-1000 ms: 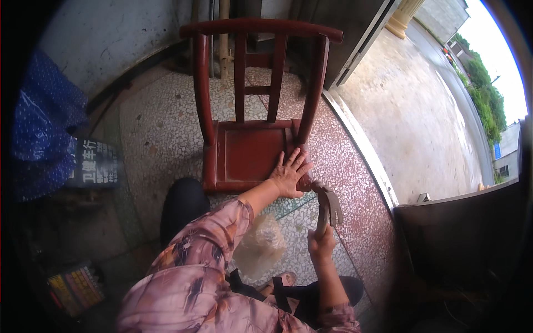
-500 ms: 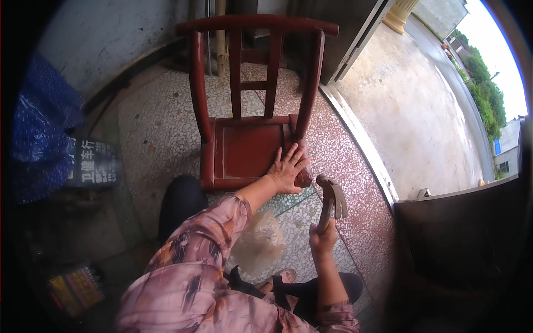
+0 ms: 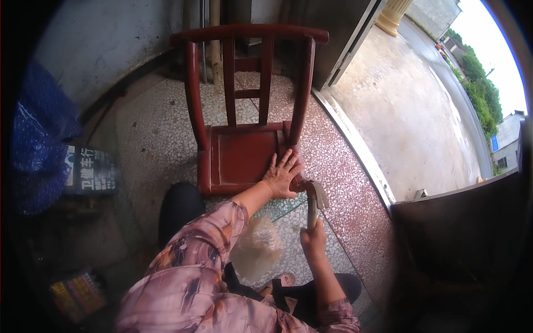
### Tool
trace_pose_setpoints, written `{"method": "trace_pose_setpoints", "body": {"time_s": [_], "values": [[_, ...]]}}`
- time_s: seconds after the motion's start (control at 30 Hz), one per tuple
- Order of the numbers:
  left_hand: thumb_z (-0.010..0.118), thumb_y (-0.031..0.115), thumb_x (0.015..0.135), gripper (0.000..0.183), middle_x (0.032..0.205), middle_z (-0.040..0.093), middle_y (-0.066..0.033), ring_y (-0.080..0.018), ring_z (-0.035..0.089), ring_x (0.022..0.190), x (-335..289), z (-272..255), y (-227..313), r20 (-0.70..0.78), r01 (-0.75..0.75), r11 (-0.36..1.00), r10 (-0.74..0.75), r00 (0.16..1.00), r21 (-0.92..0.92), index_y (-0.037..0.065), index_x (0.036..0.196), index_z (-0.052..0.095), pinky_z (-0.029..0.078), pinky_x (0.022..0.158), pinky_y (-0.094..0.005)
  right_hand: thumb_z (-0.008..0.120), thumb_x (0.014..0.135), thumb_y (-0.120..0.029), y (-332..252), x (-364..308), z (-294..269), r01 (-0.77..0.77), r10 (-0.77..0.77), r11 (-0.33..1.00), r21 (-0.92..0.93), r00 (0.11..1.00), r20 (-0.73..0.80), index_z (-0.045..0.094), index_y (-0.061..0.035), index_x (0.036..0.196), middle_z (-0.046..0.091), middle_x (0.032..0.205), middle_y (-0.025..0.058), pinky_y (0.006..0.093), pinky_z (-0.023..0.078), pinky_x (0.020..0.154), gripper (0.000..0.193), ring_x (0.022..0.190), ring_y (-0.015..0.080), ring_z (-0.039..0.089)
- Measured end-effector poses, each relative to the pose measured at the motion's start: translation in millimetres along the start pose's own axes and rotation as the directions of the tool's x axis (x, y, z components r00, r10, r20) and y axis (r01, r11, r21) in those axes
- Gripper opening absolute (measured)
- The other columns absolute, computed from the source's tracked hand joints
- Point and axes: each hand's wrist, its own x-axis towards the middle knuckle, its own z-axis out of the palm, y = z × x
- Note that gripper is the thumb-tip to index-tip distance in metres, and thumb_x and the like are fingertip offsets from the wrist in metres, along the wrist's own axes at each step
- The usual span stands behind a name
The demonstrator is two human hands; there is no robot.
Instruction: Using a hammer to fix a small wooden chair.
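Observation:
A dark red wooden chair point(image 3: 244, 155) stands upright in front of me, its slatted back on the far side. My left hand point(image 3: 282, 176) lies flat on the right front corner of the seat, fingers spread. In my right hand point(image 3: 313, 240) is a claw hammer point(image 3: 315, 201), gripped round its handle with the head up. The hammer's head is at the seat's right front corner, just beside my left hand; whether it touches the wood I cannot tell.
A clear plastic bag point(image 3: 258, 248) lies on the speckled floor near my feet. At the left are a blue cloth point(image 3: 44, 139) and a dark printed box point(image 3: 91, 171). A metal door sill point(image 3: 355, 147) runs along the right, with a dark panel point(image 3: 455, 244) nearer me.
My right hand has swung the hammer leftward, bringing its head to the seat corner. My left hand stays on the seat. The whole view has shifted slightly.

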Motion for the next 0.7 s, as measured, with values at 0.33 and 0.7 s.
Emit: {"method": "trace_pose_setpoints", "body": {"time_s": [0.33, 0.7], "values": [[0.070, 0.055, 0.063, 0.102, 0.156, 0.004, -0.0141, -0.0346, -0.006, 0.144, -0.9, -1.2, 0.1, 0.047, 0.012, 1.000, -0.011, 0.999, -0.007, 0.019, 0.147, 0.025, 0.005, 0.110, -0.0643, 0.068, 0.077, -0.010, -4.5, -9.5, -15.7, 0.082, -0.064, 0.985, 0.153, 0.991, -0.116, 0.049, -0.0043, 0.097, 0.055, 0.074, 0.0146, 0.0419, 0.046, 0.059, 0.028, 0.065, 0.0349, 0.059], [0.071, 0.045, 0.061, 0.101, 0.157, 0.003, -0.0138, -0.0350, -0.007, 0.144, -0.1, -6.5, 0.3, 0.099, 0.021, 1.000, -0.022, 0.995, 0.006, 0.019, 0.147, 0.026, 0.006, 0.111, -0.0631, 0.066, 0.079, -0.011, 4.7, 3.0, -5.1, 0.064, -0.056, 0.990, 0.122, 0.996, -0.068, 0.046, -0.0048, 0.101, 0.059, 0.070, 0.0220, 0.0515, 0.045, 0.057, 0.031, 0.067, 0.0461, 0.059]]}}
